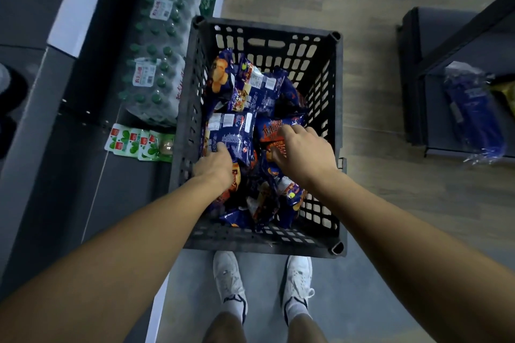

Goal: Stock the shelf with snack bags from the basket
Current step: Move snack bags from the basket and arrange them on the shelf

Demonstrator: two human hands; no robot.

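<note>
A black slotted plastic basket stands on the floor in front of my feet, holding several dark blue snack bags. My left hand reaches into its left half and grips the near edge of a blue snack bag lying back side up. My right hand is in the right half, fingers curled over a blue and orange snack bag, thumb against its near edge. More snack bags lie piled at the far end, and others lie under my wrists.
To the left runs a dark shelf unit holding shrink-wrapped packs of green-capped water bottles and small green and white packets. At the right stands another dark shelf with a blue wrapped pack. Wood-look floor lies beyond the basket.
</note>
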